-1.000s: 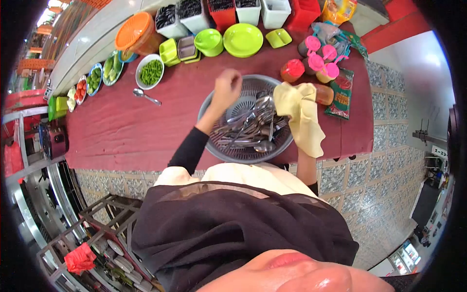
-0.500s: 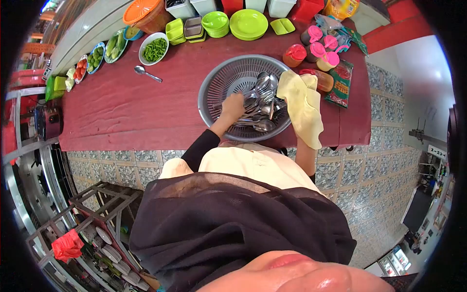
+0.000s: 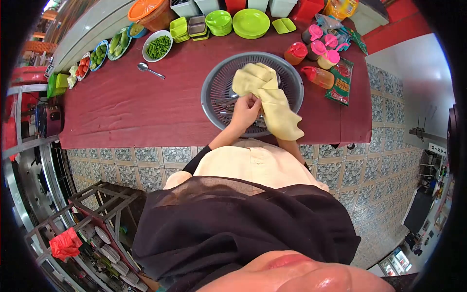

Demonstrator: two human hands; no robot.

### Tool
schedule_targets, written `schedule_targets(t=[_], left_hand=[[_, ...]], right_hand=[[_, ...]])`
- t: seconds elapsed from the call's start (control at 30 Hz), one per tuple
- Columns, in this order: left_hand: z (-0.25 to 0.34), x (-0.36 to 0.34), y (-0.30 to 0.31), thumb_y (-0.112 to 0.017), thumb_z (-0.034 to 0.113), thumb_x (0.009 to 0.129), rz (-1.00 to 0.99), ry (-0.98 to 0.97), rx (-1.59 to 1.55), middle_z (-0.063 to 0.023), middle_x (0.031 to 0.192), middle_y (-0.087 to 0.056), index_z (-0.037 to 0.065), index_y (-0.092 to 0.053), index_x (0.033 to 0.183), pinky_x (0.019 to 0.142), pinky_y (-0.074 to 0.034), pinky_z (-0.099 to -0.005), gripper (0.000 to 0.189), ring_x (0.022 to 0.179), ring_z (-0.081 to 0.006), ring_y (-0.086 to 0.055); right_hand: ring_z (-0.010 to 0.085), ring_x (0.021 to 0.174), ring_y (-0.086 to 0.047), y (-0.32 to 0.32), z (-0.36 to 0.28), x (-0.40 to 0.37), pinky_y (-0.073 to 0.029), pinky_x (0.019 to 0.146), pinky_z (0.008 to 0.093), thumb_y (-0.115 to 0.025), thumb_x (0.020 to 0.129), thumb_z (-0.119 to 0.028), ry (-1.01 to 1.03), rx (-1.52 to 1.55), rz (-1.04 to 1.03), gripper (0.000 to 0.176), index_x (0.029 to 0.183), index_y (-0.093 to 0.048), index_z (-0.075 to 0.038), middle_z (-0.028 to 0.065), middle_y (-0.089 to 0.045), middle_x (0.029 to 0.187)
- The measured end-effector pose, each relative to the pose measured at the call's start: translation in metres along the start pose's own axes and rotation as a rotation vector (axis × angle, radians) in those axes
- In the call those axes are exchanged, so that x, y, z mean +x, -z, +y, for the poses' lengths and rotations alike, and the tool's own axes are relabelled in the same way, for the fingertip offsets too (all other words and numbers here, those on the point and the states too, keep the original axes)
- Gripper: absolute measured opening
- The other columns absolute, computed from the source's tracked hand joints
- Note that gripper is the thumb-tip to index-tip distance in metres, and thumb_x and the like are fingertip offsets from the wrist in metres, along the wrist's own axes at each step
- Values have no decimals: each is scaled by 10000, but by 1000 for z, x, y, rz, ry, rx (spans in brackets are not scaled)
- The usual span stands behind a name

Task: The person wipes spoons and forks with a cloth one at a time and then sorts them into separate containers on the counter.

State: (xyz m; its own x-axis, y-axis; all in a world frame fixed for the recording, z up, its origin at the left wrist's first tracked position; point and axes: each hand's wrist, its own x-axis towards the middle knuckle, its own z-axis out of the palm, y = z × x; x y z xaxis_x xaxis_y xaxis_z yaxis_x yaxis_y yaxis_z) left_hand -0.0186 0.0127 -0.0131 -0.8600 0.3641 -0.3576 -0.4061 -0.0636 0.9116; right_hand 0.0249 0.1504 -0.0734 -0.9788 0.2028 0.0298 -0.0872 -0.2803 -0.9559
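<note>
A grey plastic basket sits near the table's front edge, with several metal spoons inside. My left hand is over the basket, fingers pinched together against the edge of a pale yellow cloth. What sits in that pinch is hidden; I cannot make it out. The cloth drapes over my right hand and hides its fingers; only the right wrist shows below. Much of the cutlery lies out of sight beneath the cloth. A single spoon rests on the table left of the basket.
Dark red cloth covers the table. A bowl of green chillies, green plates and small dishes line the back. Sauce bottles and a green-red packet stand to the right. Tiled floor lies below.
My left hand has come up from the spoons and moved right to the cloth. The cloth-covered right hand has swung left from the basket's right rim to over its middle.
</note>
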Motion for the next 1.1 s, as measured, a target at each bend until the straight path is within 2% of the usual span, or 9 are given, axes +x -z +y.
schedule_targets(t=[0.07, 0.1, 0.13, 0.3, 0.53, 0.63, 0.73, 0.87, 1.1], left_hand=[[19, -18, -5, -491, 128, 899, -112, 46, -64, 0, 587, -493, 4, -494, 821, 382, -279, -193, 146, 443, -43, -400], [17, -21, 0, -458, 136, 913, -250, 28, 40, -1, 574, -480, 9, -491, 832, 377, -284, -192, 155, 427, -46, -391], [24, -28, -2, -420, 143, 929, -287, 132, 26, 26, 542, -427, 25, -482, 813, 366, -255, -189, 177, 407, -38, -348], [-4, -29, -18, -395, 138, 941, -98, -42, -68, 65, 515, -313, 49, -448, 778, 351, -178, -196, 194, 393, -21, -242], [6, -33, -21, -396, 156, 945, -100, 25, -191, 76, 519, -311, 51, -452, 761, 354, -170, -190, 219, 395, -17, -241], [12, -29, -19, -398, 167, 946, -15, -12, -271, 78, 524, -323, 63, -461, 749, 357, -172, -190, 232, 399, -13, -243], [3, -29, -19, -420, 131, 927, 63, 16, -195, 58, 547, -377, 39, -486, 711, 442, -247, -205, 244, 494, -31, -316], [-12, -28, -21, -399, 157, 943, 43, -100, -62, 70, 500, -331, 64, -457, 738, 362, -184, -195, 233, 400, -17, -256], [3, -35, -23, -403, 161, 942, -50, -7, -201, 69, 491, -326, 64, -452, 738, 344, -174, -198, 232, 379, -17, -246]], right_hand=[[160, 741, -482, 2, -3, 6, -395, 652, 280, -506, 836, -173, 8, 0, 1, 140, 874, -499, -38, 57, -509, 843], [161, 745, -482, 3, -7, 11, -395, 655, 281, -505, 837, -175, 19, -12, 14, 142, 879, -498, -39, 57, -509, 847], [161, 749, -482, 4, -12, 15, -395, 658, 282, -505, 838, -176, 33, -32, 33, 144, 883, -497, -39, 58, -509, 851], [163, 767, -483, 9, -27, 27, -396, 674, 285, -501, 843, -184, 91, -90, 128, 156, 907, -493, -42, 58, -509, 870], [167, 793, -483, 16, -15, 16, -396, 697, 290, -497, 849, -194, 48, 4, 118, 174, 939, -486, -46, 59, -510, 898], [168, 804, -484, 13, 9, -2, -397, 706, 292, -495, 851, -199, -26, 90, 58, 182, 953, -483, -47, 60, -510, 909], [169, 815, -484, 7, 16, -6, -397, 716, 294, -493, 854, -203, -54, 95, 17, 191, 966, -480, -49, 60, -510, 921], [171, 830, -484, 6, -2, 18, -397, 729, 296, -490, 858, -209, 11, 2, 47, 203, 985, -477, -51, 61, -510, 936], [174, 856, -485, 10, -2, 13, -398, 751, 301, -486, 864, -220, 17, 9, 79, 226, 1017, -470, -55, 62, -511, 963]])
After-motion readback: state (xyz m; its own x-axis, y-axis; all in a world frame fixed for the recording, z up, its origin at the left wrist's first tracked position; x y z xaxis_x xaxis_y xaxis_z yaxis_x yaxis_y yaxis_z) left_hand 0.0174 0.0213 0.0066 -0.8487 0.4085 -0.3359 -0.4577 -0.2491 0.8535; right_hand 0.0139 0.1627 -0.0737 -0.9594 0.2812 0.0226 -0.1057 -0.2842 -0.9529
